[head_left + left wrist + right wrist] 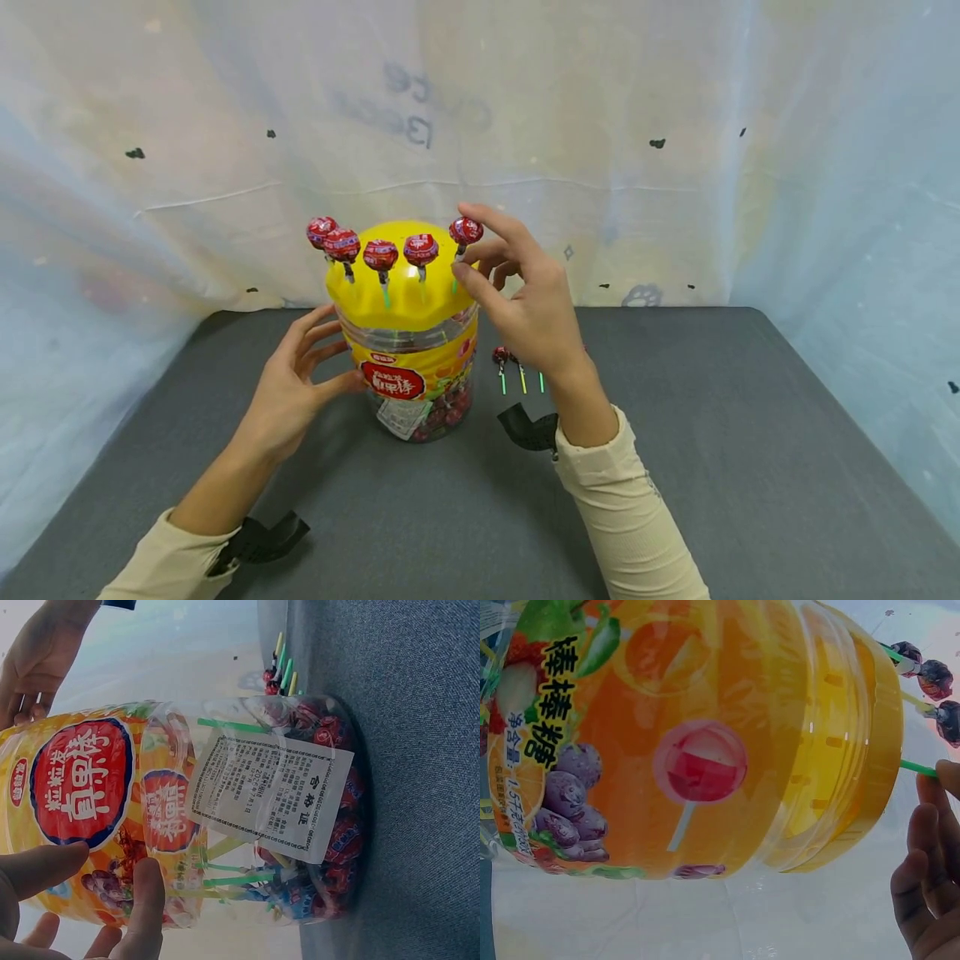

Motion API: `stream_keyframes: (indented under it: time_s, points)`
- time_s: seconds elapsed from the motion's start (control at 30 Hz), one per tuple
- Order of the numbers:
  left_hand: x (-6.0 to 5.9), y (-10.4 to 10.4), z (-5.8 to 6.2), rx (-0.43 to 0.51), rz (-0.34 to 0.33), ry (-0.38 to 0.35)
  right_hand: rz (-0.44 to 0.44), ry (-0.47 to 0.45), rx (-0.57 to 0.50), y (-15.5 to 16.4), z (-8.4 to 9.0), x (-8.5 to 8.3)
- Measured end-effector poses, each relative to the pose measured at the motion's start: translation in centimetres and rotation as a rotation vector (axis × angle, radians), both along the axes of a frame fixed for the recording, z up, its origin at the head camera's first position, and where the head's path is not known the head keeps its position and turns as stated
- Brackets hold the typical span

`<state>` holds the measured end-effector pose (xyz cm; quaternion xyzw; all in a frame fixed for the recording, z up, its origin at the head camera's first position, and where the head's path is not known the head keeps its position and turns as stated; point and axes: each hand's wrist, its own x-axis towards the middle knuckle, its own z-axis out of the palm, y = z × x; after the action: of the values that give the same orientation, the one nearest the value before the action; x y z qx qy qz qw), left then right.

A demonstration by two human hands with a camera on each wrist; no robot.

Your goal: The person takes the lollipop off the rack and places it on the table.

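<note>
A clear plastic lollipop jar (420, 358) with a yellow lid (375, 300) stands upright on the table. Its label is yellow with a red oval, and wrapped lollipops show inside. Several red-wrapped lollipops (381, 257) stick up from the lid's front rim. My right hand (525, 292) pinches a lollipop (467, 231) at the rim's right side; in the right wrist view its green stick (916, 767) meets the lid. Whether the stick sits in a hole is hidden. My left hand (288, 383) holds the jar's left side, fingers (146, 900) and thumb against the label.
Several loose lollipops (502, 358) lie on the grey table (712, 467) right of the jar, partly behind my right wrist. Black camera mounts (528, 427) jut from both wrists. A pale curtain (570, 100) hangs behind and beside the table.
</note>
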<state>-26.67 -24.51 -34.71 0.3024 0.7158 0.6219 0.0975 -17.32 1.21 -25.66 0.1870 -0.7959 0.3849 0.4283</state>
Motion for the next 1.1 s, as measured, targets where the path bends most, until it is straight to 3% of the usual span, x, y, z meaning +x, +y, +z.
stream_keyframes:
  time_s: [0.47, 0.93, 1.1]
  points:
    - [0.0, 0.1, -0.2, 0.018, 0.005, -0.025, -0.001, 0.035, -0.031, 0.2, 0.0, 0.3]
    - [0.0, -0.1, -0.1, -0.027, 0.032, 0.016, -0.022, -0.053, 0.038, 0.9, 0.3, 1.8]
    - [0.1, 0.0, 0.0, -0.019, 0.029, -0.004, -0.05, -0.108, 0.048, 1.5, 0.1, 2.5]
